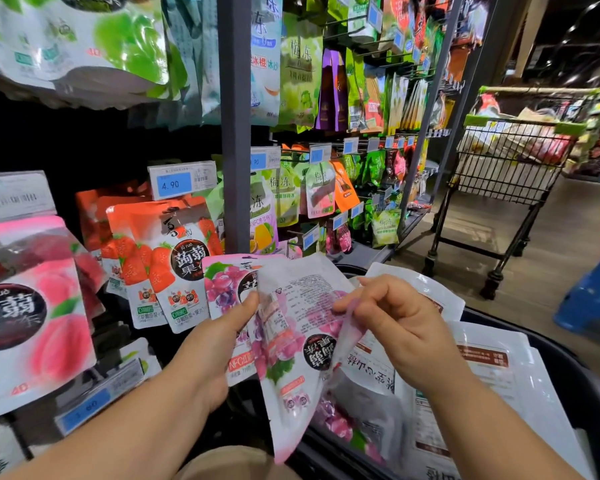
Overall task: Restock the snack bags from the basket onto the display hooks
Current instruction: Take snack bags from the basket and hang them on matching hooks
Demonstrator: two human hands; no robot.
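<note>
1. Peach-printed pink and white pouches (32, 306) hang at far left, with orange strawberry-printed pouches (160, 265) beside them under a blue 4.90 price tag (174, 184); I count at least three strawberry fronts, the ones behind being hidden.
2. Left hand (219, 337) has its grip closed, thumb on top, around two purple grape-printed plastic snack bags (229, 289), one face-out and one back-out and upside down.
3. Right hand (392, 320) pinches the reversed bag's edge (347, 327) between thumb and curled fingers, over the black basket (565, 362).
4. Risk, as I judge it: the reversed bag could go onto a hook backwards or inverted, or the slick film could slip from so light a pinch and fall back.
5. Basket contents: at least three white bags (492, 362) and one more grape bag (343, 424); any lower layers are hidden.
6. One wire shopping trolley (510, 164) and one blue stool (593, 299) stand well apart at right.
</note>
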